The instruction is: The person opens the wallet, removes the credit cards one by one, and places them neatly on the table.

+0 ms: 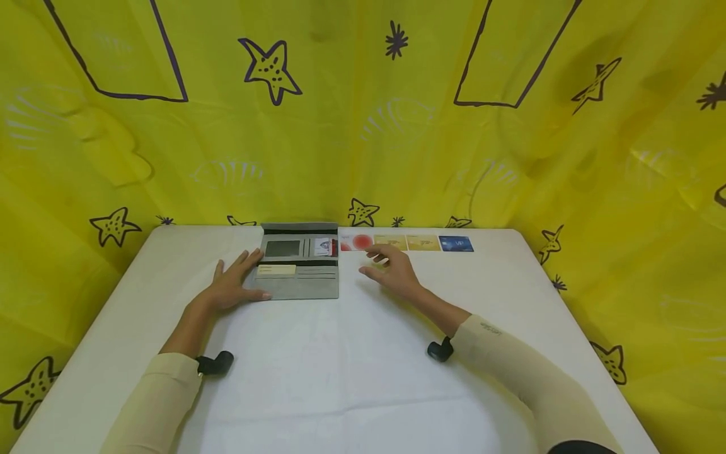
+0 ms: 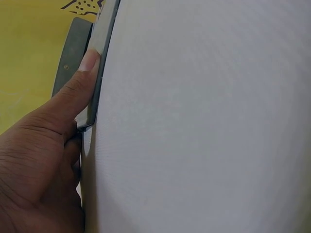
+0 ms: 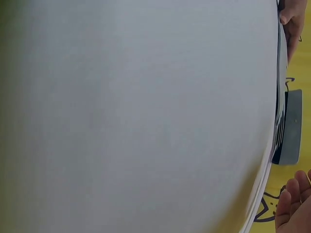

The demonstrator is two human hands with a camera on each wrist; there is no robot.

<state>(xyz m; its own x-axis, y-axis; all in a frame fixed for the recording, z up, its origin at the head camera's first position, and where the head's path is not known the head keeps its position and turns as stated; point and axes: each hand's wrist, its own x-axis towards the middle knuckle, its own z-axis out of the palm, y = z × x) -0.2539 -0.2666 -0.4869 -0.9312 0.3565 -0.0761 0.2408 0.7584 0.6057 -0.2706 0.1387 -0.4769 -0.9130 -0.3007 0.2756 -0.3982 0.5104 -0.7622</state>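
Observation:
A grey wallet (image 1: 306, 291) lies unfolded at the table's far side, with a clear window, card slots and a raised back flap. A pale yellow card (image 1: 276, 270) sits in a lower slot, and a white and red card (image 1: 324, 246) in an upper one. My left hand (image 1: 229, 287) rests along the wallet's left edge, its thumb flat on the lower left corner. In the left wrist view that thumb lies on the wallet's surface. Right of the wallet, my right hand (image 1: 394, 272) hovers with loosely bent fingers and nothing in them, fingertips near a red-and-white card (image 1: 356, 243).
Two gold cards (image 1: 423, 243) and a blue VIP card (image 1: 456, 244) continue the row along the back edge of the white table (image 1: 317, 366). A yellow patterned curtain (image 1: 340, 126) hangs right behind and around it.

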